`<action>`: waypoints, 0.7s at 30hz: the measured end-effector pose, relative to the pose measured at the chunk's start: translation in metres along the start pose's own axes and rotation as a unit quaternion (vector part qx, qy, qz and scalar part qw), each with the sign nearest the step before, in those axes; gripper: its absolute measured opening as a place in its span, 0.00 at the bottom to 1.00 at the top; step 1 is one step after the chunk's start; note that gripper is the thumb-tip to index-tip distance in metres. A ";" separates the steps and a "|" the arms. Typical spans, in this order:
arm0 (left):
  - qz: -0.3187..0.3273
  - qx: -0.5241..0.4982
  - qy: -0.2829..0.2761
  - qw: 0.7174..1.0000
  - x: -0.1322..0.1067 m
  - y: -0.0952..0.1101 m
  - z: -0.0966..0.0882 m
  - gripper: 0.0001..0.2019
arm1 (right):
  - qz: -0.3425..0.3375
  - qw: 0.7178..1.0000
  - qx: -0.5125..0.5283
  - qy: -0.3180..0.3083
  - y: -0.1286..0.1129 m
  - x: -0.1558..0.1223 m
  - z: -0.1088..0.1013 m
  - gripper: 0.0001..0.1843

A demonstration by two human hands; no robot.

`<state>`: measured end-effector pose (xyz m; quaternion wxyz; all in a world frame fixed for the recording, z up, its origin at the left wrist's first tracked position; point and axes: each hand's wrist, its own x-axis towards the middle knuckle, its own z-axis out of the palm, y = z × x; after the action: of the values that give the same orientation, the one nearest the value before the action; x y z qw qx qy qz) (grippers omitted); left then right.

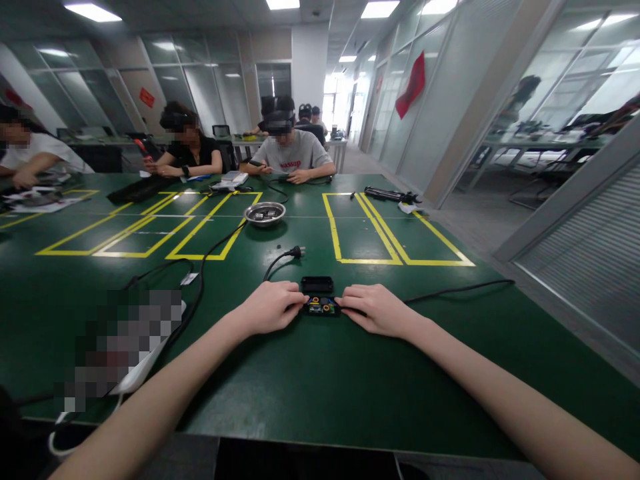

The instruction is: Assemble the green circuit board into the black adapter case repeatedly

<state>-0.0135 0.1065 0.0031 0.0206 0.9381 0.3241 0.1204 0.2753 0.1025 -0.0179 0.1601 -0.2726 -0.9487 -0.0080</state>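
An opened black power adapter [321, 307] lies on the green table in front of me, its circuit board and small coils showing. At its left end, my left hand [273, 307] is closed with thumb and fingers pinched on the casing. My right hand [375, 309] pinches the right end in the same way; the exact contact under the fingertips is hidden. Just beyond it rests the black casing cover [317, 284], hollow side up. From behind my left hand a black cord runs to a mains plug [298, 252]. Another black cable [460, 291] stretches rightward from behind my right hand.
Farther off stands a metal bowl [265, 223] with small metal parts. A pixelated object with a white edge [145, 371] and loose black cables lie at left. Yellow tape [367, 262] marks the table [320, 393]. Several people sit across it; a black tripod-like item [390, 195] lies far right.
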 end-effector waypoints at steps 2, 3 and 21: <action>0.012 0.002 -0.002 1.000 0.000 0.000 -0.002 0.12 | 0.010 1.000 -0.010 -0.004 -0.001 0.000 0.002 0.12; 0.015 0.009 -0.001 1.000 0.001 0.000 -0.002 0.12 | 0.017 1.000 -0.021 -0.004 -0.001 0.000 0.003 0.12; -0.243 -0.212 0.168 0.932 0.017 -0.013 0.035 0.10 | 0.259 0.940 0.185 0.125 0.011 0.017 0.028 0.12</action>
<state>-0.0003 0.1283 -0.0290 0.1931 0.7708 0.5074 0.3333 0.2591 0.1239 -0.0396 0.3213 -0.4712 -0.8026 0.1750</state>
